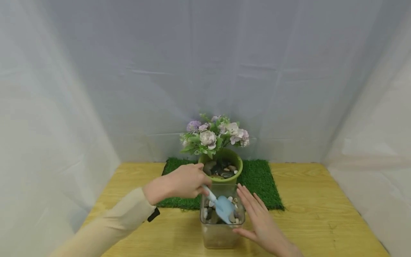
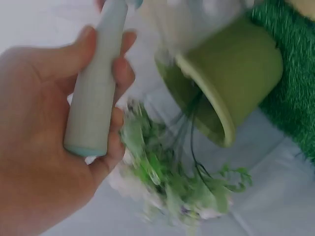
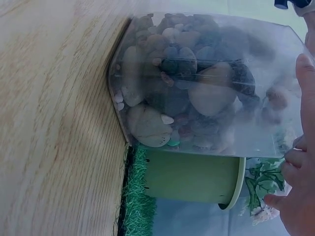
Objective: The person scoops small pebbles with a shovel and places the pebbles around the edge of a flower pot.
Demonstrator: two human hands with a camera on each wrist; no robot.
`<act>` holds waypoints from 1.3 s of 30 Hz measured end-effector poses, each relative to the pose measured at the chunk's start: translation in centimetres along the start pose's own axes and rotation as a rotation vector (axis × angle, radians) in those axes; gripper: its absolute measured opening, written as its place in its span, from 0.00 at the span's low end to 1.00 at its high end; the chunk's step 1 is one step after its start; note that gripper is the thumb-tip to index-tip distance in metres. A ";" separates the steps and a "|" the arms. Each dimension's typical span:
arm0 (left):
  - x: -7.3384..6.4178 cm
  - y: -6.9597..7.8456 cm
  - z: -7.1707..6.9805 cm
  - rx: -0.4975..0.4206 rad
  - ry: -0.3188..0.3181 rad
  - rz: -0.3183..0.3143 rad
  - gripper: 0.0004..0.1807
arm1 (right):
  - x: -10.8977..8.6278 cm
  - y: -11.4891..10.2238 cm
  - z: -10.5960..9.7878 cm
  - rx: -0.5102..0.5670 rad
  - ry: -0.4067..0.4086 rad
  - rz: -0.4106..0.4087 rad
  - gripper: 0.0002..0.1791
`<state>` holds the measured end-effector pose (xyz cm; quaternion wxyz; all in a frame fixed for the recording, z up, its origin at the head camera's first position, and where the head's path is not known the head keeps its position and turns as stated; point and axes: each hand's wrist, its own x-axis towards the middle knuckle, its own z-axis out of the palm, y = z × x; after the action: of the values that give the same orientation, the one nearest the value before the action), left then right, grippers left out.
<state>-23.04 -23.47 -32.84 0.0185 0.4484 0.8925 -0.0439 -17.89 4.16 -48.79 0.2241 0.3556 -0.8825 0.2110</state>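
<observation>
My left hand [image 1: 189, 180] grips the pale handle of a light blue hand trowel [image 1: 224, 208]. Its blade dips among pebbles inside a clear plastic container [image 1: 221, 235]. The fingers wrap round the handle [image 2: 96, 93] in the left wrist view. My right hand [image 1: 260, 221] rests its straight fingers against the container's right side, near the rim. Through the container's wall, the right wrist view shows mixed stones [image 3: 211, 88]. Just behind stands a green flowerpot [image 1: 239, 171] with dark stones and pink, white and purple flowers [image 1: 213, 135].
A green artificial grass mat [image 1: 260, 189] lies under the flowerpot on the wooden table [image 1: 314, 210]. White cloth [image 1: 205, 71] hangs behind and at both sides. A black band [image 1: 153, 214] shows at the left wrist.
</observation>
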 end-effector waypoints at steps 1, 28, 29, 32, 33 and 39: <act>0.0 0.3 0.1 -0.007 0.006 0.007 0.10 | 0.0 0.0 0.0 -0.002 0.003 0.002 0.59; -3.3 1.9 3.8 -0.176 0.267 -0.091 0.09 | 0.0 -0.3 -0.2 -0.019 0.004 0.008 0.59; -3.4 1.9 4.0 -0.178 0.280 -0.096 0.09 | 0.0 -0.3 -0.2 -0.020 0.005 0.009 0.59; -3.9 1.9 4.5 -0.199 0.303 -0.126 0.08 | -0.1 -0.3 -0.2 -0.017 0.004 0.007 0.59; -4.1 1.8 4.7 -0.207 0.312 -0.137 0.08 | -0.1 -0.3 -0.2 -0.014 0.003 0.005 0.59; -5.3 1.5 5.7 -0.273 0.367 -0.196 0.07 | -0.1 -0.3 -0.3 -0.010 -0.006 0.014 0.59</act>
<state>-18.72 -27.31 -38.24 -0.0878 0.3535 0.9179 0.1577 -17.56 4.14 -48.56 0.2217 0.3489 -0.8867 0.2071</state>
